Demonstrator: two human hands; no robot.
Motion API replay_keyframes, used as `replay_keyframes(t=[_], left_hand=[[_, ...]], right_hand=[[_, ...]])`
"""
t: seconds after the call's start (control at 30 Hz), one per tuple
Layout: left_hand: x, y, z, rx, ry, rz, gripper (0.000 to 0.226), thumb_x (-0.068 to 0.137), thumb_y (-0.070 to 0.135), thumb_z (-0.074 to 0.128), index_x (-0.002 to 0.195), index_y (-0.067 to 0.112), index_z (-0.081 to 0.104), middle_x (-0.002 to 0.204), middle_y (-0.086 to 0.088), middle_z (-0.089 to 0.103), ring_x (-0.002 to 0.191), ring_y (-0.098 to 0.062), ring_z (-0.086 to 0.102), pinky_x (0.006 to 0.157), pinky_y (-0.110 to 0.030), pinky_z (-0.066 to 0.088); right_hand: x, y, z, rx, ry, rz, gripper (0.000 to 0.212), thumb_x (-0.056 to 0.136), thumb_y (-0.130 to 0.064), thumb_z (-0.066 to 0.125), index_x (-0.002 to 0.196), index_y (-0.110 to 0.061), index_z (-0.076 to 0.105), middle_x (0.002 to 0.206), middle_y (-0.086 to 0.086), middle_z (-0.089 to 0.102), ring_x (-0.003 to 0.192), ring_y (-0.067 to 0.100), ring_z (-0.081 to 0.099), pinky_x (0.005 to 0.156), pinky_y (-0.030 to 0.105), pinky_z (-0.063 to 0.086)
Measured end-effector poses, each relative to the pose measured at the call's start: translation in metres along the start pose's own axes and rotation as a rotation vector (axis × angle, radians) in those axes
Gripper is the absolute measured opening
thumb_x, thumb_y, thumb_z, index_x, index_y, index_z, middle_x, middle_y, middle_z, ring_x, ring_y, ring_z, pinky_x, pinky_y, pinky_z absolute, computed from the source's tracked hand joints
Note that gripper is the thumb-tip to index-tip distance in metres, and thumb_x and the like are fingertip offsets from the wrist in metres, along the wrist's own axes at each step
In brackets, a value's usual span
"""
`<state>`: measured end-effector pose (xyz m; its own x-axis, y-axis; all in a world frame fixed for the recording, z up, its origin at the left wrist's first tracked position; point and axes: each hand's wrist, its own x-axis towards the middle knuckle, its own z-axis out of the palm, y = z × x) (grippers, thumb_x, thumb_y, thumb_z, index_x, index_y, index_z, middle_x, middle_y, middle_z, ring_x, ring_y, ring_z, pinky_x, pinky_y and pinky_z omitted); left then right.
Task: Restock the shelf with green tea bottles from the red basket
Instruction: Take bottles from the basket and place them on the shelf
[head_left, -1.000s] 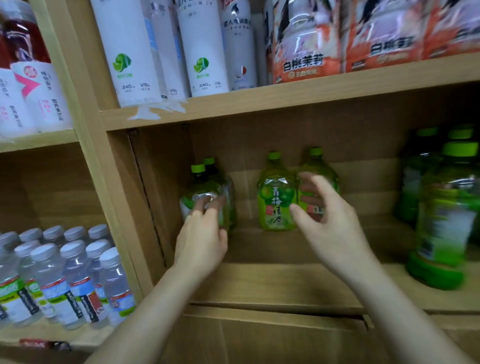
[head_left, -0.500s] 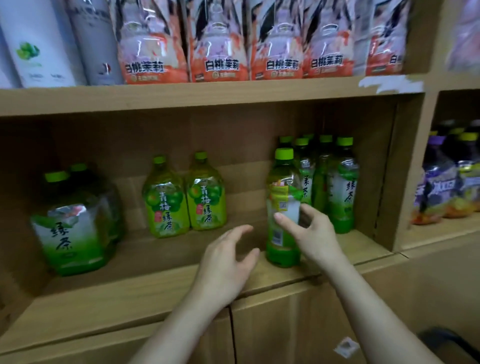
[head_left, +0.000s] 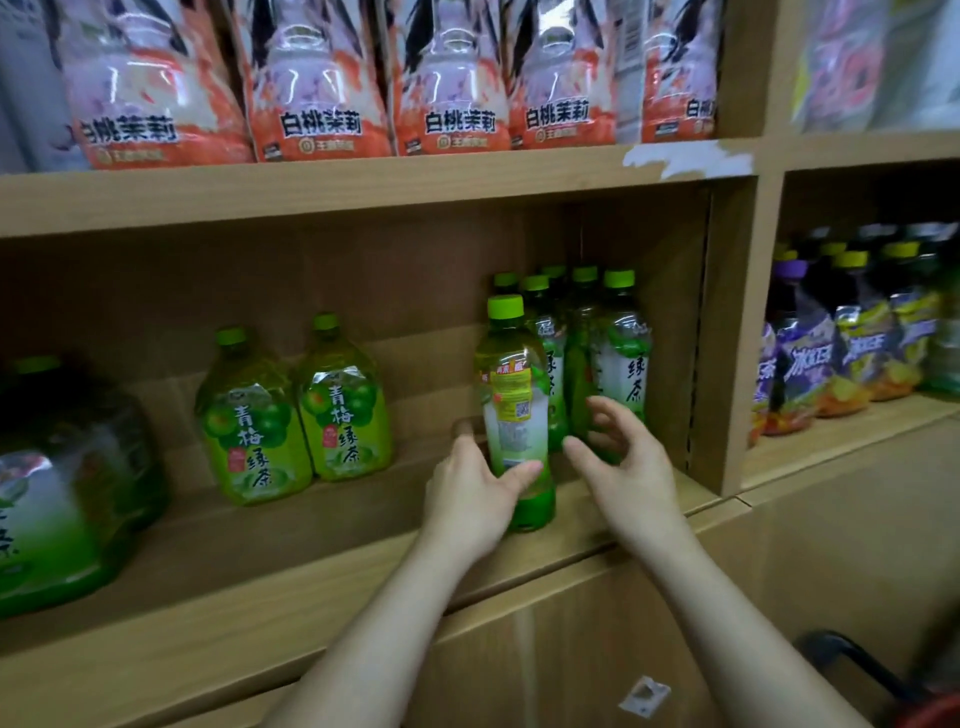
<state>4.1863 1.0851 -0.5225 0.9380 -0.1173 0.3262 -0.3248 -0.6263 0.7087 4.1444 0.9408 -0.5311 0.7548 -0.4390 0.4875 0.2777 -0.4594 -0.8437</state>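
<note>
Two bare hands reached into the middle compartment of the wooden shelf (head_left: 332, 525). The left hand (head_left: 475, 499) was wrapped around the lower body of an upright green tea bottle (head_left: 514, 400), thumb across its front and fingers behind it, while the bottle's base rested on the shelf board near the front edge. The right hand (head_left: 626, 462) hovered just beside that bottle on its right, fingers spread and curled, holding nothing and touching nothing that could be made out. Directly behind and to the right stood a tight cluster of green tea bottles (head_left: 618, 358) with matching green caps, packed against the compartment's right wall. Further left on the same board stood two squat green plum tea bottles (head_left: 296, 410) side by side, and a large green tea jug (head_left: 57, 483) sat at the far left. Peach jasmine drink bottles (head_left: 322, 83) lined the shelf above. Purple-labelled drinks (head_left: 831, 353) filled the next compartment to the right. A sliver of the red basket (head_left: 935, 714) showed at the bottom right corner.
</note>
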Motion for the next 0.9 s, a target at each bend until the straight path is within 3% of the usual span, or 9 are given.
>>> replay_keyframes(t=[0.1, 0.2, 0.33, 0.4, 0.47, 0.57, 0.63, 0.77, 0.9], left_hand=[[0.019, 0.008, 0.018, -0.019, -0.045, 0.0, 0.079, 0.076, 0.047, 0.072, 0.135, 0.006, 0.037, 0.102, -0.017, 0.067, 0.098, -0.035, 0.062, 0.07, -0.035, 0.046], [0.033, 0.011, 0.034, -0.189, -0.117, -0.009, 0.073, 0.08, 0.037, 0.07, 0.141, 0.016, 0.036, 0.129, -0.01, 0.06, 0.116, -0.028, 0.058, 0.094, -0.037, 0.048], [0.046, 0.006, 0.047, -0.424, -0.267, -0.036, 0.066, 0.082, 0.03, 0.065, 0.141, 0.021, 0.039, 0.139, -0.003, 0.051, 0.125, -0.02, 0.05, 0.107, -0.041, 0.04], [0.048, 0.006, 0.047, -0.526, -0.315, -0.035, 0.053, 0.089, 0.017, 0.06, 0.138, 0.017, 0.04, 0.135, -0.005, 0.054, 0.122, -0.02, 0.052, 0.107, -0.039, 0.04], [0.045, 0.005, 0.048, -0.573, -0.291, -0.003, 0.036, 0.093, 0.004, 0.052, 0.124, 0.021, 0.042, 0.119, -0.001, 0.06, 0.107, -0.015, 0.059, 0.096, -0.032, 0.045], [0.043, 0.008, 0.051, -0.519, -0.119, 0.11, 0.031, 0.091, 0.005, 0.055, 0.102, 0.031, 0.043, 0.106, 0.006, 0.061, 0.095, -0.007, 0.06, 0.085, -0.028, 0.048], [0.042, 0.01, 0.053, -0.49, -0.103, 0.17, 0.032, 0.088, 0.01, 0.059, 0.102, 0.035, 0.044, 0.103, 0.01, 0.06, 0.096, -0.005, 0.059, 0.084, -0.028, 0.05], [0.043, 0.01, 0.058, -0.438, -0.07, 0.197, 0.04, 0.077, 0.027, 0.075, 0.102, 0.037, 0.044, 0.101, 0.018, 0.059, 0.096, -0.005, 0.06, 0.083, -0.031, 0.053], [0.046, 0.009, 0.061, -0.402, -0.015, 0.18, 0.037, 0.073, 0.027, 0.079, 0.081, 0.04, 0.045, 0.097, 0.005, 0.062, 0.093, -0.015, 0.06, 0.081, -0.039, 0.054]], right_hand=[[0.015, 0.014, -0.023, -0.097, 0.086, 0.058, 0.053, 0.084, -0.016, 0.068, 0.133, -0.022, 0.049, 0.129, 0.006, 0.054, 0.105, 0.011, 0.052, 0.097, 0.032, 0.044], [0.02, 0.017, -0.027, -0.091, 0.03, 0.048, 0.054, 0.085, -0.013, 0.067, 0.134, -0.022, 0.048, 0.131, 0.005, 0.054, 0.107, 0.011, 0.053, 0.099, 0.032, 0.045], [0.025, 0.013, -0.02, -0.079, -0.156, 0.018, 0.06, 0.086, -0.017, 0.067, 0.141, -0.018, 0.041, 0.141, -0.006, 0.047, 0.125, 0.005, 0.043, 0.105, 0.022, 0.033], [0.025, 0.012, -0.015, -0.094, -0.201, 0.034, 0.066, 0.084, -0.021, 0.069, 0.142, -0.019, 0.037, 0.135, -0.012, 0.046, 0.123, 0.001, 0.04, 0.101, 0.017, 0.031], [0.025, 0.014, -0.01, -0.141, -0.117, 0.03, 0.068, 0.078, -0.026, 0.076, 0.136, -0.02, 0.042, 0.124, -0.009, 0.056, 0.115, 0.005, 0.051, 0.092, 0.017, 0.04], [0.026, 0.016, -0.007, -0.272, 0.042, 0.017, 0.062, 0.07, -0.032, 0.082, 0.121, -0.02, 0.048, 0.1, -0.01, 0.059, 0.094, 0.011, 0.059, 0.079, 0.024, 0.049], [0.028, 0.017, -0.005, -0.322, 0.073, 0.006, 0.056, 0.069, -0.032, 0.082, 0.114, -0.02, 0.05, 0.096, -0.01, 0.059, 0.09, 0.012, 0.059, 0.077, 0.028, 0.051], [0.029, 0.022, -0.002, -0.413, 0.096, -0.009, 0.056, 0.077, -0.03, 0.076, 0.127, -0.016, 0.054, 0.115, 0.003, 0.06, 0.107, 0.02, 0.057, 0.088, 0.031, 0.048], [0.024, 0.023, 0.002, -0.571, 0.099, 0.005, 0.058, 0.086, -0.036, 0.064, 0.139, -0.021, 0.046, 0.147, 0.012, 0.029, 0.137, 0.027, 0.023, 0.108, 0.036, 0.03]])
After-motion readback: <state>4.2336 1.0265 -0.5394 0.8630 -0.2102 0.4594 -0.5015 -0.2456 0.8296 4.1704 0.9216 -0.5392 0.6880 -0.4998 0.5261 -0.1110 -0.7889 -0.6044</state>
